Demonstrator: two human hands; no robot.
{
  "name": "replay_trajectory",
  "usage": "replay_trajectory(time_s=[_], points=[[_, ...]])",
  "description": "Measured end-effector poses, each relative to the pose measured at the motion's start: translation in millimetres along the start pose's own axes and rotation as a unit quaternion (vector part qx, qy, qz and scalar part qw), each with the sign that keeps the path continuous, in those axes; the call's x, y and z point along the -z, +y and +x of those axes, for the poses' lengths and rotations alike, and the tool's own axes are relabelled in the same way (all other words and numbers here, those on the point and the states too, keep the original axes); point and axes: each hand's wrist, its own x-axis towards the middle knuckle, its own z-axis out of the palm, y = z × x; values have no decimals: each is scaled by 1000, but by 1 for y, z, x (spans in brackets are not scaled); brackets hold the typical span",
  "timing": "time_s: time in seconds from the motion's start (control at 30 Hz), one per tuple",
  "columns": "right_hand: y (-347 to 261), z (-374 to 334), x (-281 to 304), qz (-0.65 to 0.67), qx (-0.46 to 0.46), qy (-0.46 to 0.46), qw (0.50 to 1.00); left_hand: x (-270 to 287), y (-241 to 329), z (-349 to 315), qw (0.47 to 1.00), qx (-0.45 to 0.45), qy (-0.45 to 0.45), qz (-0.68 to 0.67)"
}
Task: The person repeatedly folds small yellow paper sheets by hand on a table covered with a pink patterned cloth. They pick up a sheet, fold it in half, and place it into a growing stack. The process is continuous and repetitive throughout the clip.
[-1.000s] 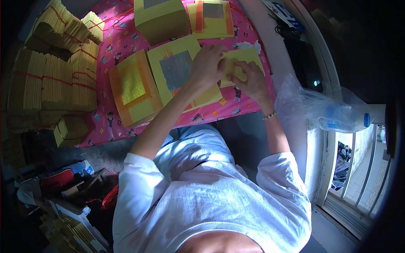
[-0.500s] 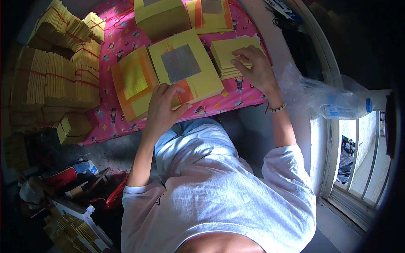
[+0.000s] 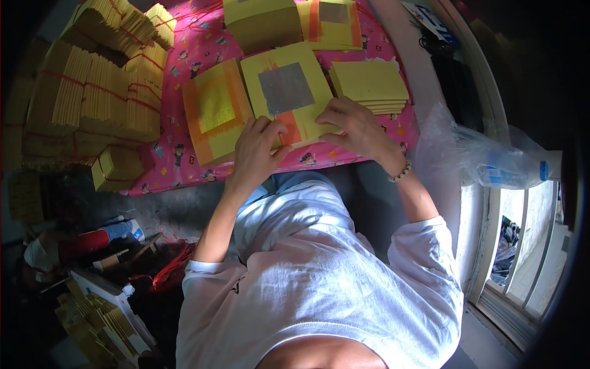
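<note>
In the head view, the grey-panelled stack (image 3: 286,89) is located ahead of the left hand (image 3: 263,146) and right hand (image 3: 349,128). Fingers are curled at its near edge; whether paper is gripped cannot be told. The plain yellow stack (image 3: 369,83) is positioned just beyond the right hand.

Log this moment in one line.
left hand: at yellow rectangular paper stack, grey patch on top | right hand: at its near right corner

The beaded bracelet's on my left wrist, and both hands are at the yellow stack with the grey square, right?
No, the head view shows the beaded bracelet on your right wrist, not left; both hands are at that yellow stack.
</note>
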Motion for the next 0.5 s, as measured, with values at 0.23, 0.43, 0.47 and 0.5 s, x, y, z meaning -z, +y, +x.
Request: replay_trajectory(time_s=[0.23,0.43,0.47,0.5], points=[[5,5,4,64,-18,-9,998,4,-6,-1,998,2,16,-54],[7,8,2,118,-55,-17,991,3,-6,0,994,48,26,-92],[7,8,2,123,-59,-16,991,3,-7,1,994,49,30,-95],[6,9,2,128,-63,-14,990,2,-8,1,993,51,34,-99]])
